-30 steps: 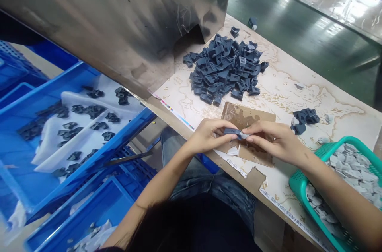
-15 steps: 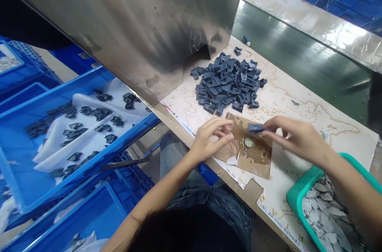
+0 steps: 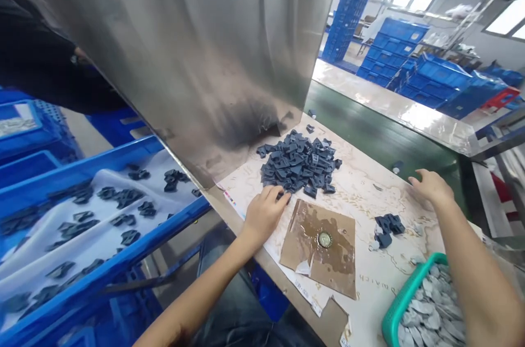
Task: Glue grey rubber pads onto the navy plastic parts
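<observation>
My left hand (image 3: pixel 266 214) is at the near edge of a heap of dark grey plastic parts (image 3: pixel 297 163), its fingertips closed round one dark grey plastic part (image 3: pixel 283 194). Beyond the table's right side, my right hand (image 3: pixel 432 187) reaches out with fingers apart and nothing visible in them. A small dark part with a white end (image 3: pixel 396 167) lies on the green belt (image 3: pixel 369 131), a little left of that hand. Between the hands lies a wet piece of cardboard (image 3: pixel 342 267) with a small round cap of clear liquid (image 3: pixel 324 239) on it.
A few dark parts (image 3: pixel 389 225) sit right of the cardboard. A green basket (image 3: pixel 396 308) of pale flat pieces stands at front right. The metal panel (image 3: pixel 229 62) rises behind the heap. Left, a blue tray (image 3: pixel 180 220) holds parts on white cloth. Another person's dark sleeve (image 3: pixel 49 57) shows.
My right hand has moved from above the cardboard to the belt side, and the dark part it held is gone from its fingers. My left hand has moved to the heap. The view has tilted up.
</observation>
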The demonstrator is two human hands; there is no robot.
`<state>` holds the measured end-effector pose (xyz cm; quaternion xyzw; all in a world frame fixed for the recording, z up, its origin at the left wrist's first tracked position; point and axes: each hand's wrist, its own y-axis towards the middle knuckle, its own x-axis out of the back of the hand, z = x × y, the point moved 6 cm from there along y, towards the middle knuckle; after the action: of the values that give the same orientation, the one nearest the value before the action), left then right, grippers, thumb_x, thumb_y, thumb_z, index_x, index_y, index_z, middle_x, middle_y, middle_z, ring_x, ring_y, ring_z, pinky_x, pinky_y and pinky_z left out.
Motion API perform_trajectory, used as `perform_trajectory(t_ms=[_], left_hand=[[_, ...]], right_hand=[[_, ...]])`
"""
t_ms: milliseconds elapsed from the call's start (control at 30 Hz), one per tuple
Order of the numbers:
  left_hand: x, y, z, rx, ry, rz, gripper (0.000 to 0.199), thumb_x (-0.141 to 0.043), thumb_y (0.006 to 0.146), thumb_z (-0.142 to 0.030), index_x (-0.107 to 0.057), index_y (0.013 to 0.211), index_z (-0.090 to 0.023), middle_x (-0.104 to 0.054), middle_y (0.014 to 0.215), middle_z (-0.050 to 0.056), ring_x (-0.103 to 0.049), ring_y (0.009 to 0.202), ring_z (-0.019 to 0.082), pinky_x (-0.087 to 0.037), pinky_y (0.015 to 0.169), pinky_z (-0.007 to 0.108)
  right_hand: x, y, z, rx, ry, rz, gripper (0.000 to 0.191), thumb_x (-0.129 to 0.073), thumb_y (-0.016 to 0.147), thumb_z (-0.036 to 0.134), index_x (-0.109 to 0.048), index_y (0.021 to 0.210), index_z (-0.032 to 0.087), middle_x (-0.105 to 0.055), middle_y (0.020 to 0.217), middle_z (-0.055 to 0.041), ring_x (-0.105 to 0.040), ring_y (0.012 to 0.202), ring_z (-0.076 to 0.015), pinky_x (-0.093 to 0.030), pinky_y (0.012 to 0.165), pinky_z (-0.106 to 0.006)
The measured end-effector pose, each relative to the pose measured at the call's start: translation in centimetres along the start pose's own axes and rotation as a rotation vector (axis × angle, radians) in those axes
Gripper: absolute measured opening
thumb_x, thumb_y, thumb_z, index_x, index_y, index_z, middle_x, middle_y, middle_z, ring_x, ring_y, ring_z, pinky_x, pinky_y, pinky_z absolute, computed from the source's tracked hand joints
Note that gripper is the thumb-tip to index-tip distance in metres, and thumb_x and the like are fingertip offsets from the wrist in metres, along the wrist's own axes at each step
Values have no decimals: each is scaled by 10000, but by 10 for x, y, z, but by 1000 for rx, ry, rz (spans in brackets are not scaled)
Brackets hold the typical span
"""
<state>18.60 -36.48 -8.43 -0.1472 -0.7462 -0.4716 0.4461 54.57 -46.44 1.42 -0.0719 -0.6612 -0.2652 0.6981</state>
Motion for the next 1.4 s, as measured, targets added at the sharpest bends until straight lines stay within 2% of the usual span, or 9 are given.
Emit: perform_trajectory(t_ms=[133, 267, 400, 467, 600, 833, 1000, 1200, 1400], left_hand=[[5, -5, 0, -32, -252, -111, 100, -535, 825, -156, -586, 906, -184, -680, 1035, 92, -627, 979, 216, -546, 807, 326], [9, -11, 4, 123, -629, -93, 77, -547, 803, -193, -525, 876, -204, -678, 1064, 81, -646, 982, 194, -559, 813, 326], [5, -16, 4, 343, -972, 11, 192, -599, 764, -254, -526, 931, -192, -642, 1043, 76, -637, 963, 173, -574, 732, 270], [-1, -18, 2, 436, -1110, 70, 256, -615, 754, -301, -554, 979, -193, -607, 1036, 69, -623, 933, 164, -576, 667, 239], [-13, -20, -1, 510, -1262, 125, 274, -666, 705, -411, -642, 860, -186, -542, 929, 52, -596, 807, 161, -541, 485, 203], [-19, -29, 7, 719, -1413, 89, 429, -647, 695, -592, -562, 717, -172, -522, 641, -16, -367, 388, 36, -291, 316, 163], [-18, -28, -2, 742, -1543, 236, 516, -522, 707, -709, -476, 774, -200, -435, 491, -67, -312, 359, 47, -241, 335, 156], [-27, -29, -7, 785, -1696, 367, 369, -486, 678, -489, -363, 921, -241, -465, 594, -88, -344, 394, 50, -209, 349, 131], [-23, -25, -8, 682, -1614, 313, 304, -547, 771, -426, -462, 948, -194, -547, 784, -7, -497, 568, 67, -405, 449, 153]], right_hand=[[26, -41, 7, -152, -71, 67, 308, -515, 817, 376, -669, 843, 111, -682, 898, -199, -630, 703, -252, -356, 498, -292], [48, -118, 19, -277, -124, 166, 305, -501, 816, 460, -682, 811, 216, -695, 756, -74, -632, 659, -235, -393, 501, -287], [38, -186, 31, -157, -85, 413, 246, -505, 791, 406, -685, 743, 246, -696, 748, -46, -645, 639, -235, -435, 483, -295], [31, -203, 35, -81, -62, 409, 282, -477, 823, 410, -701, 841, 239, -700, 856, -67, -662, 724, -254, -471, 508, -309], [22, -207, 37, -11, -113, 291, 391, -391, 893, 433, -694, 987, 204, -657, 898, -106, -642, 826, -267, -519, 638, -358], [15, -198, 36, 55, -169, 372, 358, -393, 876, 399, -685, 820, 199, -631, 987, -127, -599, 945, -292, -507, 816, -456], [16, -211, 33, 72, -318, 364, 408, -366, 894, 423, -708, 969, 212, -630, 1144, -131, -586, 1046, -348, -526, 771, -502], [15, -232, 46, 83, -524, 243, 490, -248, 910, 312, -701, 1011, 156, -639, 1121, -184, -624, 965, -372, -545, 589, -490], [15, -224, 47, 107, -543, 200, 468, -245, 887, 321, -693, 839, 195, -661, 1006, -208, -646, 835, -390, -534, 541, -514]])
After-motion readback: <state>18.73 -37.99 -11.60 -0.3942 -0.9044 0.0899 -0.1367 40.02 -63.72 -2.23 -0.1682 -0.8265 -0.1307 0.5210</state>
